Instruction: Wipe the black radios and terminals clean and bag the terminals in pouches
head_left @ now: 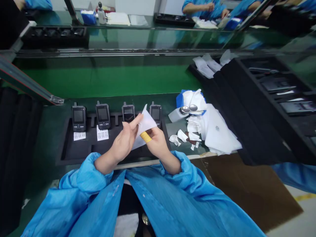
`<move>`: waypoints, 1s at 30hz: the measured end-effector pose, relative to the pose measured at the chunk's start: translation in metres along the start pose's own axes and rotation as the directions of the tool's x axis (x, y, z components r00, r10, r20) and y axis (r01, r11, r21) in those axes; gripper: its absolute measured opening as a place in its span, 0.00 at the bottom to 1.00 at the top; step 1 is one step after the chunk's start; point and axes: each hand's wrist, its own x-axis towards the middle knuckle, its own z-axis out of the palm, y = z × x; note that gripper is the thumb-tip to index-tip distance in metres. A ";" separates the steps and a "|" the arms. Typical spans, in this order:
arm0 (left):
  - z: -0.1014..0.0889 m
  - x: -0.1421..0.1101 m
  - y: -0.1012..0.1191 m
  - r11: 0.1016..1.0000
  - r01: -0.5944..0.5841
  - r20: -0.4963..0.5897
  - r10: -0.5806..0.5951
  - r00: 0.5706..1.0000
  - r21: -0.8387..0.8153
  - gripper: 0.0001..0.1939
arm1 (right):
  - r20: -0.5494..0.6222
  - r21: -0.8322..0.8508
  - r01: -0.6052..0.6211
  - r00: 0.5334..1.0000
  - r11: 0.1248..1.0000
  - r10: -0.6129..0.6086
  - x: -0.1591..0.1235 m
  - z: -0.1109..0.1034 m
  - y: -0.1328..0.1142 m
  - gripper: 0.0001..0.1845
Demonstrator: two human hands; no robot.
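Both of my hands hold one white sheet of paper (147, 122) above a black foam tray (74, 151). My left hand (124, 140) pinches the sheet's left edge with fingers closed. On the lower right side, my right hand (156, 142) grips it; one finger wears a yellow finger cot (145, 137). Several small black handheld devices stand upright along the tray's back edge, among them one at the far left (78, 117) and one beside it (103, 116). Two white label slips (79, 136) lie in front of the left devices.
A pile of white sheets (217, 131) and torn scraps (180, 136) lies to the right, with a blue box (181, 98) and metal discs (188, 109). Black trays (271, 98) stand at right. A green conveyor belt (111, 79) runs behind. Other workers in blue sit across.
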 end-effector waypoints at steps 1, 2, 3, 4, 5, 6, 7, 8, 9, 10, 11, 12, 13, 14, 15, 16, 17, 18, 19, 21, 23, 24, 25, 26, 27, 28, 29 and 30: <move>-0.001 0.000 0.001 1.000 -0.003 0.007 0.003 1.000 -0.011 0.43 | 0.023 0.083 -0.040 0.999 0.996 0.039 0.002 0.001 -0.001 0.22; -0.003 0.000 0.001 1.000 -0.011 -0.006 0.011 1.000 -0.005 0.43 | 0.055 0.161 -0.074 0.996 0.984 0.066 0.003 0.001 -0.003 0.22; -0.005 0.001 0.002 1.000 -0.019 -0.042 0.020 0.999 0.013 0.43 | 0.093 0.233 -0.100 0.992 0.967 0.081 0.005 0.000 -0.005 0.21; -0.009 0.003 0.004 0.999 -0.019 -0.090 0.022 0.996 0.042 0.43 | 0.134 0.297 -0.125 0.987 0.947 0.088 0.006 -0.001 -0.007 0.21; -0.013 0.006 0.006 0.997 -0.004 -0.132 0.014 0.991 0.074 0.44 | 0.183 0.351 -0.155 0.979 0.924 0.094 0.006 -0.003 -0.010 0.20; -0.017 0.009 0.008 0.994 0.027 -0.149 -0.011 0.989 0.106 0.44 | 0.238 0.391 -0.190 0.966 0.901 0.100 0.007 -0.005 -0.012 0.20; -0.022 0.012 0.011 0.989 0.068 -0.135 -0.050 0.990 0.133 0.43 | 0.290 0.414 -0.227 0.951 0.882 0.108 0.007 -0.008 -0.013 0.20; -0.026 0.015 0.013 0.981 0.109 -0.101 -0.093 0.990 0.158 0.41 | 0.332 0.418 -0.258 0.936 0.871 0.118 0.008 -0.011 -0.013 0.20; -0.029 0.018 0.016 0.974 0.136 -0.067 -0.126 0.990 0.182 0.38 | 0.362 0.405 -0.277 0.924 0.871 0.126 0.009 -0.015 -0.013 0.20; -0.032 0.019 0.018 0.968 0.146 -0.052 -0.139 0.989 0.203 0.35 | 0.384 0.373 -0.286 0.914 0.883 0.134 0.011 -0.019 -0.013 0.20; -0.033 0.020 0.020 0.965 0.139 -0.071 -0.126 0.989 0.223 0.32 | 0.403 0.321 -0.283 0.904 0.904 0.140 0.014 -0.024 -0.011 0.20; -0.035 0.020 0.022 0.962 0.125 -0.119 -0.098 0.988 0.244 0.30 | 0.413 0.252 -0.267 0.899 0.930 0.147 0.018 -0.029 -0.010 0.20; -0.035 0.019 0.023 0.957 0.117 -0.180 -0.070 0.981 0.267 0.29 | 0.396 0.164 -0.234 0.905 0.958 0.153 0.025 -0.035 -0.009 0.20; -0.035 0.018 0.024 0.949 0.122 -0.238 -0.052 0.970 0.290 0.28 | 0.341 0.056 -0.184 0.927 0.981 0.155 0.034 -0.041 -0.008 0.19; -0.035 0.017 0.025 0.939 0.141 -0.287 -0.048 0.957 0.314 0.28 | 0.249 -0.077 -0.132 0.957 0.988 0.147 0.046 -0.047 -0.008 0.18; -0.035 0.016 0.026 0.927 0.166 -0.329 -0.049 0.943 0.337 0.28 | 0.125 -0.231 -0.088 0.985 0.969 0.120 0.059 -0.053 -0.008 0.16; -0.034 0.015 0.027 0.912 0.192 -0.362 -0.052 0.931 0.363 0.27 | -0.005 -0.403 -0.067 0.998 0.913 0.070 0.073 -0.058 -0.009 0.17; -0.034 0.014 0.029 0.895 0.215 -0.386 -0.052 0.921 0.391 0.26 | -0.077 -0.571 -0.083 0.996 0.817 0.047 0.088 -0.062 -0.009 0.19; -0.034 0.013 0.030 0.877 0.229 -0.403 -0.045 0.914 0.422 0.25 | -0.090 -0.701 -0.112 0.994 0.704 0.068 0.102 -0.066 -0.010 0.20; -0.034 0.012 0.032 0.836 0.229 -0.427 0.007 0.904 0.499 0.22 | -0.105 -0.811 -0.170 0.984 0.560 0.147 0.127 -0.069 -0.010 0.19; -0.036 0.012 0.035 0.794 0.208 -0.439 0.080 0.895 0.571 0.20 | -0.090 -0.820 -0.204 0.969 0.535 0.231 0.145 -0.069 -0.007 0.15; -0.037 0.011 0.036 0.784 0.192 -0.437 0.110 0.893 0.591 0.20 | -0.075 -0.808 -0.212 0.963 0.550 0.260 0.151 -0.068 -0.005 0.13; -0.038 0.011 0.038 0.785 0.175 -0.431 0.128 0.893 0.595 0.20 | -0.056 -0.797 -0.214 0.957 0.565 0.283 0.154 -0.068 -0.003 0.11; -0.039 0.010 0.039 0.797 0.158 -0.422 0.131 0.897 0.583 0.19 | -0.034 -0.784 -0.211 0.954 0.584 0.298 0.157 -0.068 0.000 0.09; -0.039 0.010 0.040 0.819 0.143 -0.415 0.125 0.901 0.556 0.18 | -0.013 -0.769 -0.203 0.953 0.606 0.303 0.157 -0.068 0.002 0.08; -0.039 0.009 0.041 0.842 0.130 -0.412 0.116 0.904 0.523 0.16 | 0.007 -0.754 -0.191 0.954 0.629 0.299 0.156 -0.068 0.003 0.07; -0.038 0.009 0.041 0.864 0.121 -0.415 0.107 0.903 0.488 0.15 | 0.026 -0.740 -0.177 0.956 0.649 0.291 0.154 -0.069 0.004 0.06; -0.037 0.008 0.041 0.883 0.116 -0.423 0.100 0.901 0.456 0.15 | 0.043 -0.729 -0.161 0.959 0.665 0.279 0.150 -0.069 0.004 0.06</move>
